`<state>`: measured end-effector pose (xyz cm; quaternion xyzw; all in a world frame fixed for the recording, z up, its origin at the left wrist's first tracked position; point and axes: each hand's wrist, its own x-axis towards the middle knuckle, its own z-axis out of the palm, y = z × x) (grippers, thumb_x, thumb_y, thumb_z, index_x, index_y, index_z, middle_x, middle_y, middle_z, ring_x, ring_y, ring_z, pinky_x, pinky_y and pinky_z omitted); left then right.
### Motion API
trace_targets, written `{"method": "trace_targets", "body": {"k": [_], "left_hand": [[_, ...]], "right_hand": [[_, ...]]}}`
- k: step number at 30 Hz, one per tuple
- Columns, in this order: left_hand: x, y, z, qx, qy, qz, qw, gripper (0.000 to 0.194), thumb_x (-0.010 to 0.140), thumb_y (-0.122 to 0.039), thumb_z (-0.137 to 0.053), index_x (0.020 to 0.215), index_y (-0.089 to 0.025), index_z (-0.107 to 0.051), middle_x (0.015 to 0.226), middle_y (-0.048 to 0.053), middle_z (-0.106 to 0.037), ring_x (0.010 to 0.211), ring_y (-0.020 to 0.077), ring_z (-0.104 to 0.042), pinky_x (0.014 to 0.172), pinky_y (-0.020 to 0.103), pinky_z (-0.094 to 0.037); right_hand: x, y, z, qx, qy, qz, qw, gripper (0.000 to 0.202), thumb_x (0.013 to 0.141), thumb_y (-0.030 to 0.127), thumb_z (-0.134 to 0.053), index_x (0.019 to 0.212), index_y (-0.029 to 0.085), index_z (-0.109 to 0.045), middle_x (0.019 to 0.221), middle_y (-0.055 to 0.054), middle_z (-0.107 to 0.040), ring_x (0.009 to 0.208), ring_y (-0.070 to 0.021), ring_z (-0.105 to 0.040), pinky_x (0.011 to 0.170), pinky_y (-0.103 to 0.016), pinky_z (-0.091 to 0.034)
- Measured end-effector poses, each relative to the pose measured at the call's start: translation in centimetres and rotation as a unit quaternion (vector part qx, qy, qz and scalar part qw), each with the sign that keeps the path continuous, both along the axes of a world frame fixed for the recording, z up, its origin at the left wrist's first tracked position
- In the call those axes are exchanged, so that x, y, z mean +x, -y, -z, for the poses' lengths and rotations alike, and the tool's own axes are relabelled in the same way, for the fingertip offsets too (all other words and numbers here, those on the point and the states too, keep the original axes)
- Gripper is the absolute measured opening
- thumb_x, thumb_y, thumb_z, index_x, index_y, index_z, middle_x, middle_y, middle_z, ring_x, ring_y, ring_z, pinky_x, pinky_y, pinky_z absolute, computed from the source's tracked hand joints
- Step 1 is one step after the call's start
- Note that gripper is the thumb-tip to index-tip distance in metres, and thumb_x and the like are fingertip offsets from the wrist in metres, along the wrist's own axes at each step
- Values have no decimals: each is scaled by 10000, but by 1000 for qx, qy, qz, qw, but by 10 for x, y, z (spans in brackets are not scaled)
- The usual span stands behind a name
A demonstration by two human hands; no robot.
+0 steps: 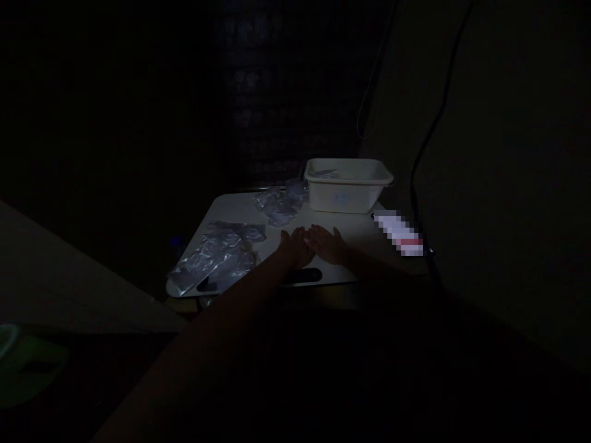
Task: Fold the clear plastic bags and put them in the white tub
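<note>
In the dim head view, my left hand (293,248) and my right hand (327,245) are side by side over the white table (277,246). Their fingers are stretched out and the fingertips meet or overlap at the middle. Neither hand visibly holds anything; whether they rest on the surface I cannot tell. Crumpled clear plastic bags (221,252) lie to the left of my left hand. Farther back is another heap of clear plastic (278,208). A cream plastic tub (346,195) stands behind my right hand, with some clear plastic showing inside.
A blurred-out, phone-like flat object (399,234) lies at the table's right edge. A dark cable (436,120) hangs along the right wall. Something with a blue top (176,241) stands beyond the left edge. A green object (32,366) sits low at the left.
</note>
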<state>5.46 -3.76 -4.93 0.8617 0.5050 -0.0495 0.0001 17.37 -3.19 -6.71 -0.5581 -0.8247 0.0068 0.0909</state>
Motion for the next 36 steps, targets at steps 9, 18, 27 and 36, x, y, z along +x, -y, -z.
{"method": "trace_targets", "body": {"k": [9,18,27,36], "left_hand": [[-11,-11,-15,15,34,37,999,438,804,-323,-178,894,-114,-553,935,126,-568,873,214,-520,724,348,-383],[-16,-22,-6,-3,150,17,988,276,724,-186,-368,914,-122,-559,956,91,-576,887,173,-517,756,258,-385],[-17,-29,-6,-162,555,-173,798,100,632,-129,-515,701,-95,-579,605,14,-579,546,97,-525,566,213,-409],[-14,-27,-12,-203,705,-239,637,172,608,-44,-503,467,-126,-448,360,-64,-405,332,33,-373,388,162,-316]], "right_hand": [[2,-24,-15,-31,-33,143,989,306,696,312,-408,956,258,-559,998,-28,-575,933,-203,-498,748,-350,-381],[-1,-21,-17,-14,11,124,992,255,700,303,-404,822,222,-613,940,-79,-572,912,-254,-478,720,-383,-378],[-1,-22,-22,10,-233,49,971,166,690,210,-423,752,183,-575,796,-13,-604,778,-139,-532,751,-292,-376],[4,-27,-25,-92,-535,95,835,153,572,152,-551,719,121,-580,590,14,-556,553,-90,-510,562,-232,-413]]}}
